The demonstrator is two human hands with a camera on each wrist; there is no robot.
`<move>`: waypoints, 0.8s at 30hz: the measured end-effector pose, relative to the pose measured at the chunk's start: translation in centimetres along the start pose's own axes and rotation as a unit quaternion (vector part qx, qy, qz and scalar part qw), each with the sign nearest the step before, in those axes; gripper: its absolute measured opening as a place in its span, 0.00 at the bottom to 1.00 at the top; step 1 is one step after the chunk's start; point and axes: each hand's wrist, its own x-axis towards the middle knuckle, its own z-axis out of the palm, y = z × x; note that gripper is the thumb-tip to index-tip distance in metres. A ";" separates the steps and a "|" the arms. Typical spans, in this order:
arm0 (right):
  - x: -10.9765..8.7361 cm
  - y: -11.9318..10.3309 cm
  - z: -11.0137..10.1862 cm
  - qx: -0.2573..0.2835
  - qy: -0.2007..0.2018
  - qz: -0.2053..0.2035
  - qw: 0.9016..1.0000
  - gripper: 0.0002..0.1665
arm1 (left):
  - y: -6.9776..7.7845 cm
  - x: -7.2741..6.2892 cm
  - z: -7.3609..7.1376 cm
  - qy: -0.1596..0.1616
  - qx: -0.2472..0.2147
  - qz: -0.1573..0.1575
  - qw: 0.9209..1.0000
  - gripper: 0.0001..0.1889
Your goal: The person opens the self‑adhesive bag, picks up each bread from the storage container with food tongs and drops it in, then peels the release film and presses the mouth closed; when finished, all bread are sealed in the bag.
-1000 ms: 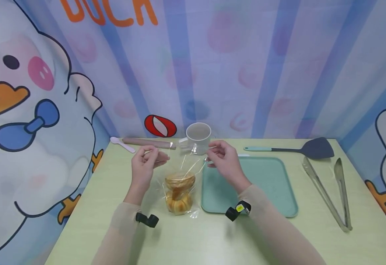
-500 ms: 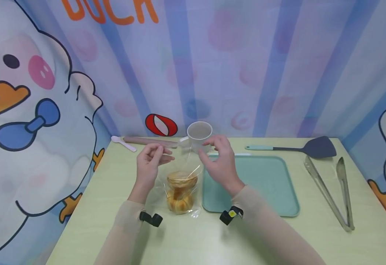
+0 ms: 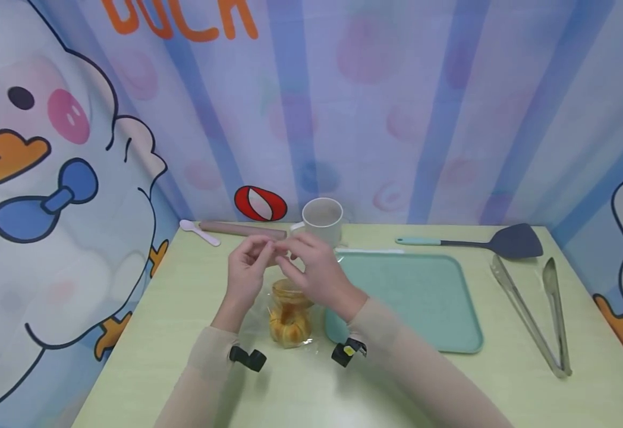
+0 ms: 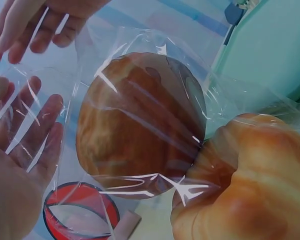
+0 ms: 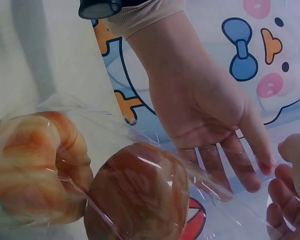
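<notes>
A clear plastic bag [image 4: 155, 37] stands with its gathered top at my hands. Inside it, a round brown bread roll [image 4: 140, 125] sits above a ridged golden pastry [image 3: 289, 329]. My left hand [image 3: 247, 267] pinches the bag's top edge, seen through the film in the left wrist view. Coming from the right, my right hand [image 3: 314, 270] has its curled fingertips against those of the left, at the same edge. Its forearm and hand partly cover the roll in the head view. In the right wrist view, creased film runs from the roll toward both hands' fingertips.
A mint-green tray [image 3: 413, 303] lies just right of the bag. Behind stand a white mug [image 3: 323, 217], a rolling pin [image 3: 242, 229] and a pink spoon [image 3: 199, 232]. Further right are a dark spatula [image 3: 515, 242] and metal tongs [image 3: 525, 321].
My right hand has left the bag's right top corner and moved left to meet my left hand's fingertips. My left hand has shifted slightly right. The bread stays in place.
</notes>
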 end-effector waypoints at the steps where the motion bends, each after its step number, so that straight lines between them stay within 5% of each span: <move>1: 0.0 0.0 0.1 -0.001 -0.001 0.009 1.000 0.12 | 0.0 0.0 0.0 -0.007 -0.001 0.002 1.000 0.08; 10: 0.1 0.2 0.1 0.013 0.003 0.062 0.998 0.12 | -0.1 0.0 0.0 -0.038 0.019 0.008 0.999 0.08; 24: 0.5 0.6 0.2 -0.005 0.024 0.073 0.997 0.07 | 0.1 -0.1 0.2 -0.050 0.022 0.019 0.998 0.07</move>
